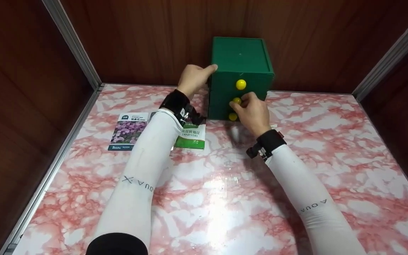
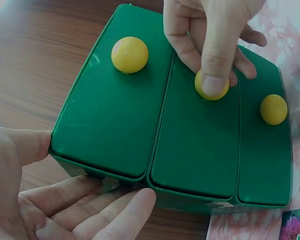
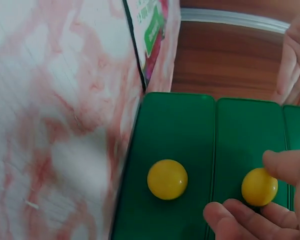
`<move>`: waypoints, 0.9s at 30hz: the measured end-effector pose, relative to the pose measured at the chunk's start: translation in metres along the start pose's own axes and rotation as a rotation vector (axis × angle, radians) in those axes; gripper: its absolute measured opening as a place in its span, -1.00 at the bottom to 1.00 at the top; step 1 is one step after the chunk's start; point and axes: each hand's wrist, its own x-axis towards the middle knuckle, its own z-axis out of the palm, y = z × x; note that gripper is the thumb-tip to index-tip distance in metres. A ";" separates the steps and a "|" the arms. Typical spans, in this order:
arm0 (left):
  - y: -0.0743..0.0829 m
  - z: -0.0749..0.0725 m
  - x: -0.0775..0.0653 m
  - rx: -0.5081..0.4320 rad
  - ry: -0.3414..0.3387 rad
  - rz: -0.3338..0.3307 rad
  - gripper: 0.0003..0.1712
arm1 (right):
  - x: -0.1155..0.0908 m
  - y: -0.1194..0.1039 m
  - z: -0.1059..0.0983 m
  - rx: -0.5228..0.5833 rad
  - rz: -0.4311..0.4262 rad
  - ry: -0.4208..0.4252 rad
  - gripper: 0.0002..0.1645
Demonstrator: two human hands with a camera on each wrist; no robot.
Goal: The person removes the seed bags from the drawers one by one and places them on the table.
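A green box of three stacked drawers [image 1: 239,55] stands at the back wall, each drawer front carrying a round yellow knob. My right hand [image 1: 255,113] pinches the middle knob [image 3: 260,187] between thumb and fingers. Above it sits the top knob [image 1: 241,84], and the bottom knob [image 3: 167,179] is below. My left hand [image 1: 195,78] is at the box's left side. Its thumb touches the top front corner, and its fingers [image 2: 125,212] stretch along the side wall. The drawer fronts stand about level with one another.
Flower seed packets, one with purple blooms [image 1: 128,130] and one with a green band [image 1: 191,138], lie left of the box, partly under my left forearm. Brown wood-grain panels [image 1: 147,39] enclose the marbled red-and-white tabletop [image 1: 204,191] at the back and sides.
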 end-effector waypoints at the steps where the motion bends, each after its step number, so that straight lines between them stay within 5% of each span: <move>1: 0.000 0.000 0.000 0.004 -0.002 0.001 -0.39 | 0.000 0.000 0.001 0.001 0.002 -0.003 -0.48; 15: -0.003 -0.001 0.004 0.010 -0.005 -0.032 -0.50 | -0.021 -0.001 -0.003 0.024 -0.013 -0.030 -0.53; 27: -0.011 -0.001 0.009 -0.002 0.008 0.025 -0.44 | -0.051 -0.003 -0.013 0.048 -0.076 -0.040 -0.55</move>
